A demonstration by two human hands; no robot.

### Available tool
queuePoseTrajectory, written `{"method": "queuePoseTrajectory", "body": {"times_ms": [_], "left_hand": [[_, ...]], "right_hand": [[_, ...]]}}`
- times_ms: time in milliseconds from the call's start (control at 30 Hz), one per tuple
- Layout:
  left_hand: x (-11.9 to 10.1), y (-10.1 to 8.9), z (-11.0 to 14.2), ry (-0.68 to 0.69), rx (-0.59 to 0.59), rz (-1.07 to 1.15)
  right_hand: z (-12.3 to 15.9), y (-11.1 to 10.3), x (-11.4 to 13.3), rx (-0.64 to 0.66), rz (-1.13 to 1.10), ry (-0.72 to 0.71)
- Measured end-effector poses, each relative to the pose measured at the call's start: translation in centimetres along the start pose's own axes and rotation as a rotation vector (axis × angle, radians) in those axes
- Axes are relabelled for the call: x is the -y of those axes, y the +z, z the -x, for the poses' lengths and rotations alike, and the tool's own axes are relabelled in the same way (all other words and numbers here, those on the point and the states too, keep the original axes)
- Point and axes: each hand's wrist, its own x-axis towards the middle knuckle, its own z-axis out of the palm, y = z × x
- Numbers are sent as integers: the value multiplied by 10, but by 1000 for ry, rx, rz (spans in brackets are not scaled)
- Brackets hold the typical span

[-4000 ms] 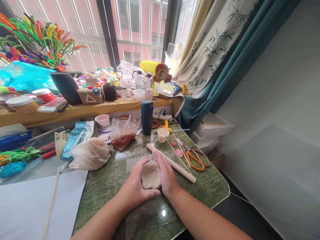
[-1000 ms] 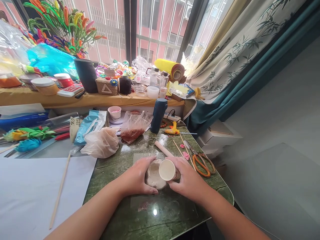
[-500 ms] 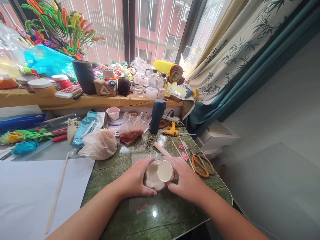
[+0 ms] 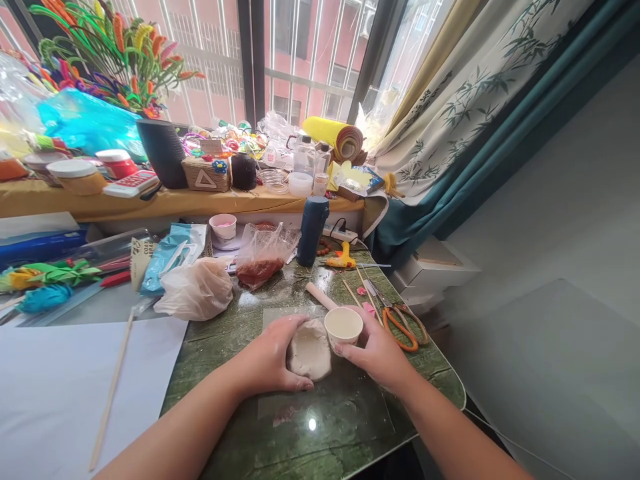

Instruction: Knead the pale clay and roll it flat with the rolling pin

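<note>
A flattened lump of whitish clay (image 4: 311, 353) with a shallow hollow in its top lies on a clear sheet (image 4: 345, 407) on the green table. My left hand (image 4: 275, 353) curves round the clay's left side, thumb at the near edge and fingers at the far edge. Just right of the clay, my right hand (image 4: 377, 350) grips a paper cup (image 4: 344, 325) by its side. The cup's mouth points up and toward me, and its inside looks bare. Behind the cup lies a pale rolling pin (image 4: 320, 295), its near end hidden.
Scissors (image 4: 403, 330) with orange handles and thin sticks lie to the right. A yellow glue gun (image 4: 343, 257) and dark blue bottle (image 4: 313, 230) stand behind. Plastic bags (image 4: 195, 290) and white paper (image 4: 75, 393) are at left. The table's edge (image 4: 463, 400) runs close on the right.
My right hand has moved the paper cup right, off the clay, and turned it more upright. The hollow in the clay now shows fully. My left hand stays around the clay.
</note>
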Motion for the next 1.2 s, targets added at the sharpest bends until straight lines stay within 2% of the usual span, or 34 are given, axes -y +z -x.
{"method": "queuePoseTrajectory", "body": {"times_ms": [133, 333, 433, 567, 667, 767, 800, 833, 867, 933, 967, 1033, 1133, 1200], "left_hand": [[-1, 0, 0, 16, -20, 3], [-1, 0, 0, -2, -11, 13], [0, 0, -1, -10, -10, 11], [0, 0, 0, -13, -12, 12], [1, 0, 0, -10, -2, 14], [3, 1, -3, -17, 4, 8], [4, 3, -4, -22, 6, 9], [6, 4, -5, -25, 8, 11], [7, 5, -7, -24, 10, 15], [9, 5, -8, -12, 7, 24], [9, 5, -8, -5, 2, 27], [8, 2, -7, 8, -8, 29], [5, -2, -4, 13, -19, 38], [4, -4, -3, 5, -25, 53]], "right_hand": [[-22, -16, -2, -160, -18, -21], [-82, -43, 0, -364, 95, -37], [-105, -42, -2, -406, 150, -34], [-127, -33, -5, -383, 185, -35], [-123, -31, -3, -378, 217, -39], [-90, -29, 0, -487, 296, -93], [-74, -27, -1, -536, 362, -165], [-56, -24, -3, -499, 405, -230], [-39, -19, -6, -353, 434, -278], [-11, -6, -16, 43, 467, -329], [-2, 0, -21, 158, 475, -314], [6, 13, -30, 248, 462, -246], [0, 21, -37, 243, 413, -175], [-6, 22, -38, 227, 380, -192]]}}
